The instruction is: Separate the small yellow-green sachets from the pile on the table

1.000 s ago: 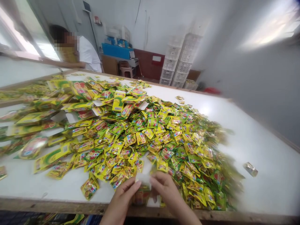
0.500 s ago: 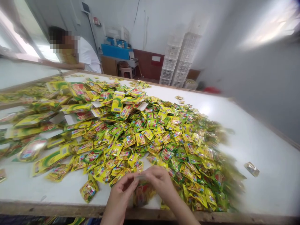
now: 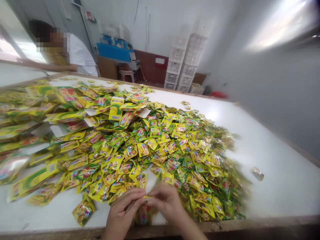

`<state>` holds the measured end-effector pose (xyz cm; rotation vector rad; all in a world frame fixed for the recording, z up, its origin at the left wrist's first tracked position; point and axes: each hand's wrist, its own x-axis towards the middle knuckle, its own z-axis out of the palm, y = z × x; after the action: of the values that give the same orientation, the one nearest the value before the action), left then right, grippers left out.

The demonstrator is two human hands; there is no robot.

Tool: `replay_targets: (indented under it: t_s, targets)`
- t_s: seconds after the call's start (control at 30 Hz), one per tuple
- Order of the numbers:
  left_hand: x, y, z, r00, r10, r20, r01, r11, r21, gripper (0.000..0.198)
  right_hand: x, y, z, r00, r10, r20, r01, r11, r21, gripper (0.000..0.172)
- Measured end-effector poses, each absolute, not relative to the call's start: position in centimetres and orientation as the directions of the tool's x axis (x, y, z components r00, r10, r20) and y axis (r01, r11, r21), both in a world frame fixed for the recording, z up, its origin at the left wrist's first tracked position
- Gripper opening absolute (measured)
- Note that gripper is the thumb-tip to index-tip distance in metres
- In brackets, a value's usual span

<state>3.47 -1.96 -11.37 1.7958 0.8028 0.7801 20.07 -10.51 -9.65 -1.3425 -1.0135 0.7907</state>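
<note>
At the near edge of the white table, my left hand and my right hand meet fingertip to fingertip. Both are closed in a pinch on the thin yellow edge of a small snack packet. Just beneath the fingers shows a shiny packet body; whether it belongs to the pinched edge I cannot tell. A big heap of small yellow and green packets spreads directly beyond my hands. One loose yellow packet lies to the left of my left hand.
Yellow-green printed cartons, some with white flaps raised, lie on the heap's left side. A single packet rests far right on the white tabletop. Behind are stacked white crates and a person leaning over the table.
The view has turned slightly to the right, so the heap and the person appear further left. My hands remain together, with the fingertips still pinching the packet.
</note>
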Motion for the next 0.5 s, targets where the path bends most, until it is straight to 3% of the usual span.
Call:
replay_targets:
  t_s: [0.13,0.3,0.4,0.5]
  targets:
    - [2.8,-2.2,-11.9,0.656,0.684,0.319,0.073,-0.478,0.875,0.020,19.7,-12.3,-9.2,0.308,0.910,0.276,0.278,0.192,-0.941,0.011]
    - [3.5,-2.7,-11.4,0.774,0.591,0.227,0.149,-0.519,0.841,0.028,24.4,-11.4,-7.5,0.108,0.948,0.301,0.579,0.186,-0.794,0.024]
    - [3.9,-2.7,-11.2,0.803,0.574,0.159,0.191,-0.501,0.844,0.031,28.8,-9.2,-6.4,0.157,0.969,0.191,0.893,-0.057,-0.446,0.039]
    - [2.5,-2.3,-10.8,0.660,0.734,0.160,0.206,-0.381,0.901,0.032,31.1,-7.7,-5.9,0.135,0.989,0.063,0.976,-0.122,-0.179,0.037]
